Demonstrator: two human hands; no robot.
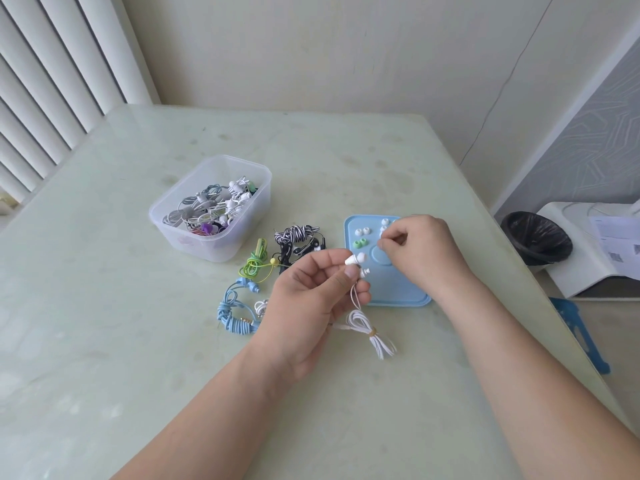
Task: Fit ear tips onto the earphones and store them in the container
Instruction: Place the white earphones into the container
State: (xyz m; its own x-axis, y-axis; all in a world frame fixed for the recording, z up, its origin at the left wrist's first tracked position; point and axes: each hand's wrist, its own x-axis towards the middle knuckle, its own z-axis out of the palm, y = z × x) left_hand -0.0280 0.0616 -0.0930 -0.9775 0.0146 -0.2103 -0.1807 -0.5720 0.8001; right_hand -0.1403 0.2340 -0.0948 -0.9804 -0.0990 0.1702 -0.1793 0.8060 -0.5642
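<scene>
My left hand [317, 292] pinches a pair of white earphones [356, 259] by their buds, and the bundled white cable [372, 332] hangs down onto the table. One bud carries a white tip; the other bud [365, 271] looks bare. My right hand [420, 251] hovers over the blue lid [398, 292] and pinches a small white ear tip [381, 243]. More white ear tips [361, 232] and green ear tips [360, 242] lie on the lid. A clear plastic container [211, 207] at the left holds several bundled earphones.
Between container and lid lie bundled earphones: striped black-and-white [296, 233], black [301, 249], green [254, 263], blue [235, 311] and a small white set [260, 305]. A black-lined bin [535, 240] and a blue stool leg [581, 334] stand off the table's right side.
</scene>
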